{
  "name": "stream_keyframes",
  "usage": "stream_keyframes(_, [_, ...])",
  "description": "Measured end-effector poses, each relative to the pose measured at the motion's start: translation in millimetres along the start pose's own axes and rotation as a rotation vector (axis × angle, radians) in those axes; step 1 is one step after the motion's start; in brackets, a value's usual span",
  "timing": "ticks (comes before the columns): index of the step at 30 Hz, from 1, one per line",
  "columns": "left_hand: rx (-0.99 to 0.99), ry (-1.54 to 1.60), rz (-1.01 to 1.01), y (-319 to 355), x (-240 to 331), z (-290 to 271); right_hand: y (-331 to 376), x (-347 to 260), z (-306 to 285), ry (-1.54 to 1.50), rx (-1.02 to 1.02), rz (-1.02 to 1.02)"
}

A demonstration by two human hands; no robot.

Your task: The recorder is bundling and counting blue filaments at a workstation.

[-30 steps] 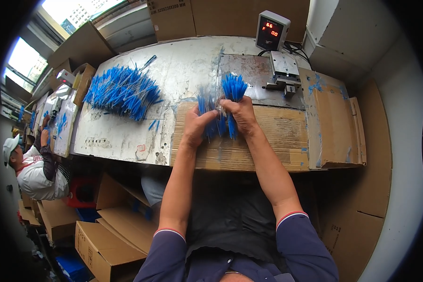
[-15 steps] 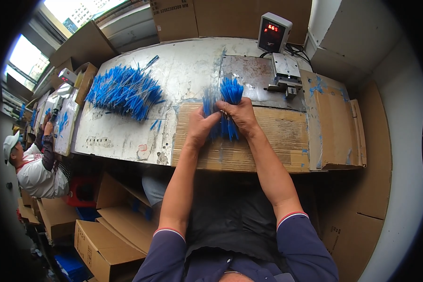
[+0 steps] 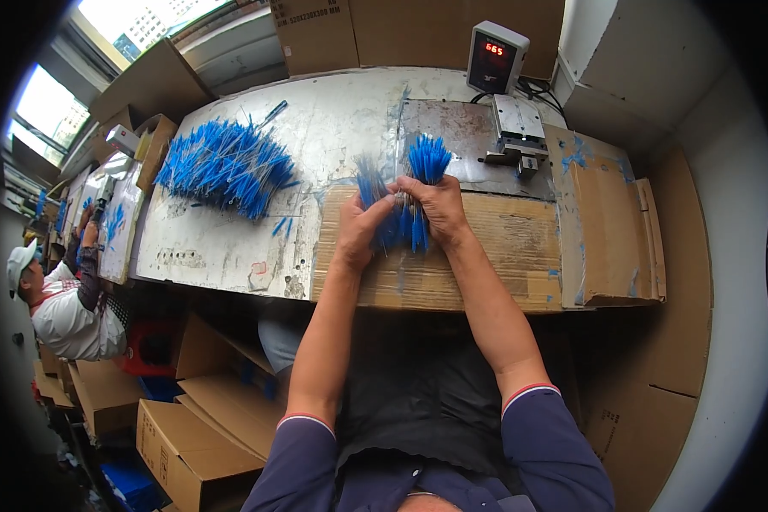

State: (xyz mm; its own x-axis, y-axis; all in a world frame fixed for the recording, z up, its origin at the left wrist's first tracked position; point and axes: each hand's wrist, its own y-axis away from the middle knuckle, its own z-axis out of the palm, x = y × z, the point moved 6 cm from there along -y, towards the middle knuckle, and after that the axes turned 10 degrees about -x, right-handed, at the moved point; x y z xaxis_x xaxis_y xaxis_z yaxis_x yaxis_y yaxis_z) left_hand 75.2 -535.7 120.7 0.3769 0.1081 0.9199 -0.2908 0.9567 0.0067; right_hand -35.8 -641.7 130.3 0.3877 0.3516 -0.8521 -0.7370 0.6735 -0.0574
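Head view: one bunch of blue-tipped sticks is clamped in the fingers of the right hand near the front edge of the table, its long axis pointed roughly toward the far edge; just left, a blurred bunch is clasped by the left hand, nearer the pile at the left edge.

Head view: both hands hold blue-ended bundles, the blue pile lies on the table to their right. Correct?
No: the blue pile lies on the table to their left, per the head view. The left hand and right hand do hold blue-ended bundles.
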Motion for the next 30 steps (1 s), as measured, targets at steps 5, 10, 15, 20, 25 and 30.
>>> stream_keyframes(5, [-0.043,0.06,0.051,-1.4,7.5,7.1,3.4,-8.4,-1.7,-0.071,0.026,0.017])
stream_keyframes(10, [-0.095,0.224,0.104,2.1,17.3,11.7,-0.8,-3.7,-34.1,-0.084,0.219,-0.022])
stream_keyframes(15, [-0.093,0.344,0.284,-3.4,13.0,-5.5,-0.6,-1.6,-45.6,-0.168,0.312,-0.058])
stream_keyframes(20, [0.01,0.657,0.313,0.3,3.8,-49.9,4.9,-19.6,-52.4,-0.207,0.461,-0.199])
stream_keyframes(25, [0.157,0.217,0.262,4.5,14.6,-17.0,2.7,-17.9,-40.9,-0.187,0.208,-0.007])
stream_keyframes(30, [0.022,-0.168,0.108,5.0,12.4,-6.3,4.2,-21.8,-16.4,-0.054,0.05,-0.021])
